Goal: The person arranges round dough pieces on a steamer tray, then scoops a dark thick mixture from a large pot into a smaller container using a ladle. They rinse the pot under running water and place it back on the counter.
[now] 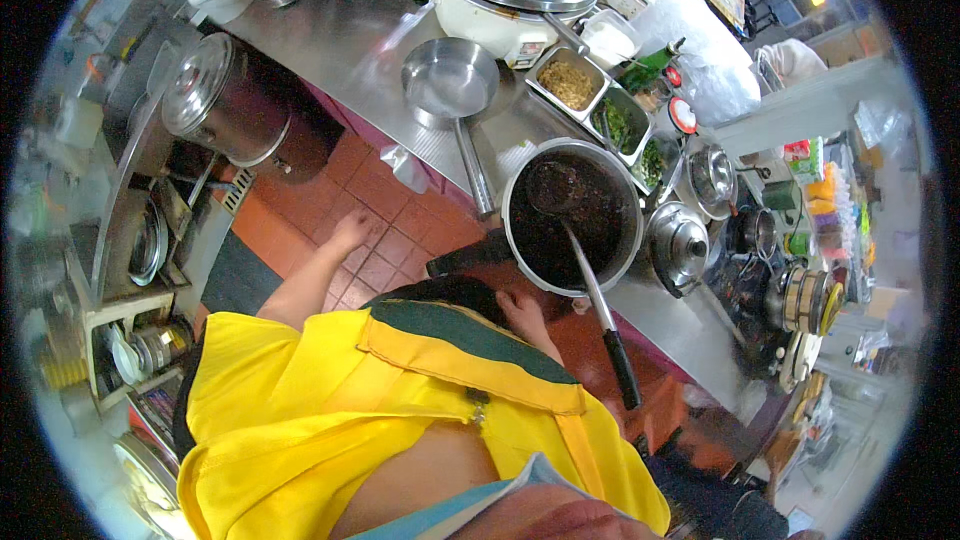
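Observation:
My left hand (pixel 355 232) hangs over the tiled floor, away from the counter, and nothing shows in it; its fingers are blurred. Low beside the counter edge, my right hand (pixel 523 315) is just below the rim of a large metal pot (pixel 513 255). Whether it touches the pot is hard to see. Dark, chunky sauce (pixel 592 240) fills the pot's lower part. A steel ladle (pixel 589 262) rests in it, its black handle sticking out over the rim towards me. The pot's black side handle (pixel 469 253) points left. A steel saucepan (pixel 450 82) stands further back on the counter.
A white electric cooker (pixel 480 22) with a metal lid stands at the back. Steel containers (pixel 571 84) hold chopped food and greens. Lidded pots (pixel 679 247) and a stove (pixel 727 285) are to the right. A tall lidded steel pot (pixel 225 105) stands left.

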Tool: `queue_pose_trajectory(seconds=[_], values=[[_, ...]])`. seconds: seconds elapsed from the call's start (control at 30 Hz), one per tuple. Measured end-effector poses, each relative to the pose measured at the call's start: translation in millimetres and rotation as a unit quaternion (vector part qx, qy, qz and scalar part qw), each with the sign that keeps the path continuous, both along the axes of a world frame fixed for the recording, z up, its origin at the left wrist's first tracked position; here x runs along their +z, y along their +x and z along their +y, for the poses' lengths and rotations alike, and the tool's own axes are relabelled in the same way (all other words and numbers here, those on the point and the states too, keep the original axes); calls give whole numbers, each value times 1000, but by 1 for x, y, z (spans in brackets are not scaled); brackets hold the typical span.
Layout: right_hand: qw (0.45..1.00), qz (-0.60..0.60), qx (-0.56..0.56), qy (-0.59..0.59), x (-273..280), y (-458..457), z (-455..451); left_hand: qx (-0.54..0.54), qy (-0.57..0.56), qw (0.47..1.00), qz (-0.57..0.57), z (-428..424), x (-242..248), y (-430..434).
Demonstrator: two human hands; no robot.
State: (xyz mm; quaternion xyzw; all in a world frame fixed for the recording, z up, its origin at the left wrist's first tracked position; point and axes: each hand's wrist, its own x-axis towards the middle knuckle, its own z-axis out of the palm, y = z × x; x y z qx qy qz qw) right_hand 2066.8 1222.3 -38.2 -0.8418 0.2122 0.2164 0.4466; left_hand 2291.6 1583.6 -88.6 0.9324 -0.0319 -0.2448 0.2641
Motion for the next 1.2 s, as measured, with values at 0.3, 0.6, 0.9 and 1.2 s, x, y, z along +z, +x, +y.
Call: queue_pose_trajectory(seconds=[0.3, 0.6, 0.9, 1.2], values=[[979, 3, 97, 179, 75, 33, 41, 52, 183, 956, 225, 155, -10, -173], [944, -40, 216, 246, 188, 109, 93, 54, 17, 993, 104, 143, -36, -112], [961, -94, 51, 256, 206, 255, 219, 91, -40, 993, 63, 335, -51, -63], [972, -201, 121, 0, 257, 344, 164, 89, 126, 955, 252, 523, -67, -77]])
